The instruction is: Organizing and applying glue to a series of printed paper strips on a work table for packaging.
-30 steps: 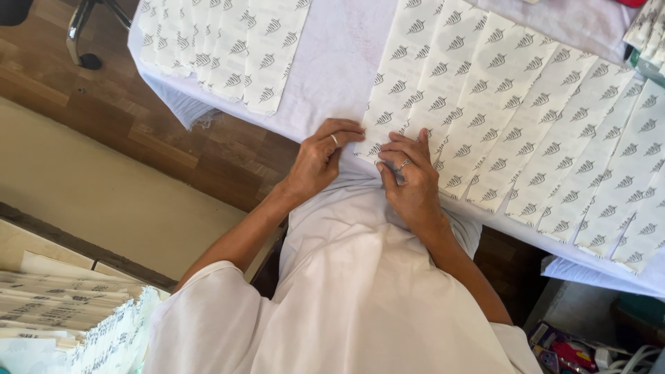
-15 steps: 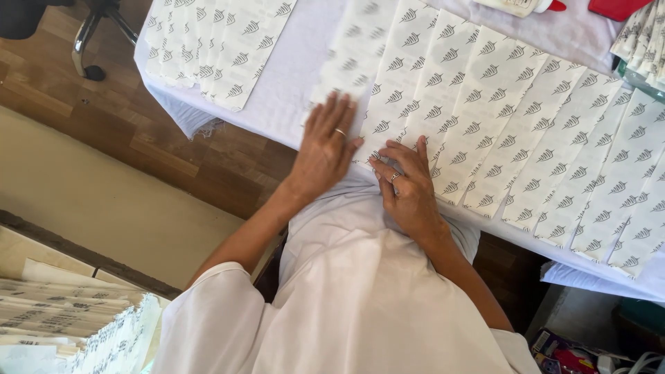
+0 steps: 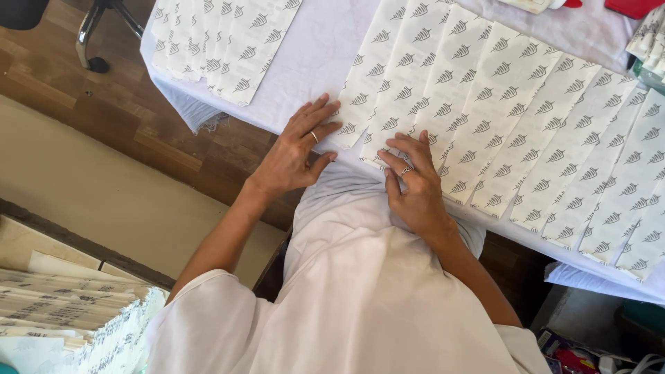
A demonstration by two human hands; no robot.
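— So, where are the hands?

— Both lie flat on the near edge of the white table [image 3: 312,48]. The left hand [image 3: 294,149] has its fingers spread wide, fingertips pressing the nearest printed paper strip [image 3: 367,79], gripping nothing.

— And the right hand [image 3: 415,187]?

— Palm down just beside it, fingers loosely fanned on the next strips [image 3: 512,104], which lie overlapped in a row across the cloth. It holds nothing either. Another pile of strips [image 3: 222,38] sits well apart, to the left.
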